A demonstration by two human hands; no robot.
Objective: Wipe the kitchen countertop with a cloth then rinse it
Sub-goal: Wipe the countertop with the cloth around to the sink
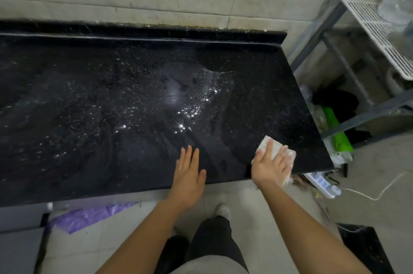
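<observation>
Black countertop (89,106); one cloth (265,141) under right hand (270,167); left hand (188,175) flat

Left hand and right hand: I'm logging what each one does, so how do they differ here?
The left hand rests bare and flat on the countertop; the right hand presses a pale cloth. The left hand's fingers lie close together; the right hand's are spread. Both sit near its front edge.
</observation>
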